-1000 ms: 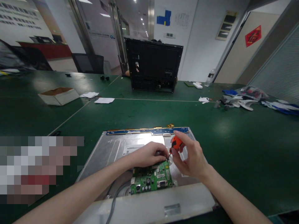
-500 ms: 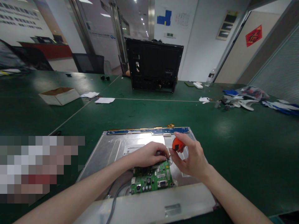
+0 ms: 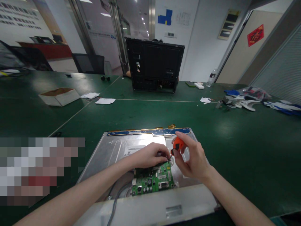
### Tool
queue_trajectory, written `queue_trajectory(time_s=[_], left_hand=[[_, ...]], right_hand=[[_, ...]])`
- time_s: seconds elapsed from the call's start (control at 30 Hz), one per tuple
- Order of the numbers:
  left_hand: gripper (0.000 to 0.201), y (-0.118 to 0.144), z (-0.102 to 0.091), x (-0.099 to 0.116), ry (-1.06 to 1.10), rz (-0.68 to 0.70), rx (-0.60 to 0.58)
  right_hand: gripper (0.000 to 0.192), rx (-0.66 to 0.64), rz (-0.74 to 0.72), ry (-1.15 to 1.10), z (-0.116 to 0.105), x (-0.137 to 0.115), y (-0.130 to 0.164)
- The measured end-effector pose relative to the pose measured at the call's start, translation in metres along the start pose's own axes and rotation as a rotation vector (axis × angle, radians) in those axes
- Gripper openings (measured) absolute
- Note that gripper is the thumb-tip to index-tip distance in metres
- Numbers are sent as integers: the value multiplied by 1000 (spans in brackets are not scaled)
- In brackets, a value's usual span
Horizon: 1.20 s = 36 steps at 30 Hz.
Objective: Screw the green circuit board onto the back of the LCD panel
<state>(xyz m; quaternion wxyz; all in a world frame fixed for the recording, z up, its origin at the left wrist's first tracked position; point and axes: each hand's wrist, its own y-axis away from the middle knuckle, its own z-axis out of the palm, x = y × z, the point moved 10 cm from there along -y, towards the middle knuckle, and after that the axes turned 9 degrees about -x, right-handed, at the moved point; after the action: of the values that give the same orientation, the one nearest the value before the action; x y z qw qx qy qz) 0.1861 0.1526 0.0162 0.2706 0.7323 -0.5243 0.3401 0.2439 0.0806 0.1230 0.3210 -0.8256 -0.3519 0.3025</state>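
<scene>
Green table point(image 3: 235, 141), two hands, one screwdriver point(image 3: 177, 145)

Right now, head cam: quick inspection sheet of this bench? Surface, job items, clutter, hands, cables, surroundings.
Surface: green table, seam lines across it.
Job's things: metal-backed display panel lying flat; green circuit board on its near part; orange-handled screwdriver, tip at the board's far right corner.
Clutter: open cardboard box, paper scraps, mixed parts and bags far right, water bottle.
Hands: right hand grips the screwdriver; left hand rests on the board's far edge, fingertips by the tip.
Cables: grey cable running from beside the board over the panel's near edge.
Surroundings: black monitor back cover standing upright; office chairs; glass partitions.
</scene>
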Motion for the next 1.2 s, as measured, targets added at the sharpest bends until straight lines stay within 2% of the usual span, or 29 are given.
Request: queue_trajectory(time_s=[0.33, 0.57, 0.73, 1.2], left_hand=[[7, 1, -1, -2, 25, 2, 24], [8, 1, -2, 0, 2, -6, 16], [6, -1, -1, 0, 3, 0, -6], [6, 1, -3, -1, -4, 6, 24]], right_hand=[[53, 52, -23, 91, -1, -2, 1], [51, 33, -12, 82, -1, -1, 0], [58, -11, 2, 29, 0, 0, 0], [50, 27, -26, 96, 0, -1, 0]])
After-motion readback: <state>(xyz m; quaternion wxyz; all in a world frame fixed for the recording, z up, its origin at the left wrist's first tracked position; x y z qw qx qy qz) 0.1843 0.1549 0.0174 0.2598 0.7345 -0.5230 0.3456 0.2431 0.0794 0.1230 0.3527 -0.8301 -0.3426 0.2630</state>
